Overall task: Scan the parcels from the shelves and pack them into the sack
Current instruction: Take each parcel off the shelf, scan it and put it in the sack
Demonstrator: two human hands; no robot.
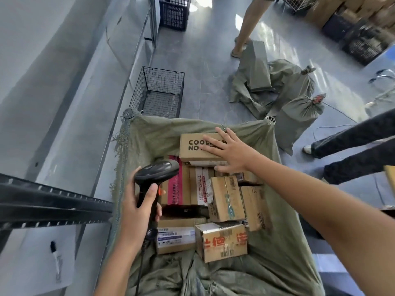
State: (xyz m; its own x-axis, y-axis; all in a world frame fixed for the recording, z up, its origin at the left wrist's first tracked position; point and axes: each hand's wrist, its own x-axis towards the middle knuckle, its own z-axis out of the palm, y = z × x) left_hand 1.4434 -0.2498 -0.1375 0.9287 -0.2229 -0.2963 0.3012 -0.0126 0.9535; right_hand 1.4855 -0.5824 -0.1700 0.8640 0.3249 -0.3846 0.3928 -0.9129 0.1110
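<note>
The right hand [229, 151] is lying flat with its straight fingers [210, 140] spread across the top of a plain brown cardboard box printed with bold black letters [193, 146], the thumb stretching along the box's near edge rather than curling round it; the left hand [139, 207] is wrapping its fingers and thumb round the grip of a black handheld barcode scanner [157, 173], whose broad head is pointing away over the parcels while its dark cable [140, 265] is trailing down past the wrist; the lettered box is sitting at the far end of the load, on top of other parcels and close against the far wall of a wide-open olive-green woven sack [149, 133]; below it, a carton wrapped with a pink band [176, 184], a tan box with a white label [226, 198], a low box with a purple-and-white label [176, 237] and a worn carton with red characters [222, 242] are crowding together inside the same sack, touching one another; to the left, grey shelving [64, 92] is running along the aisle, with a black marker pen [54, 252] lying on a white sheet at the near end; just beyond the sack a black wire basket [158, 92] is standing on the grey floor [205, 60]; farther right, several tied green sacks [297, 116] are lying in a heap, and the legs of two other people [352, 146] are showing near them.
</note>
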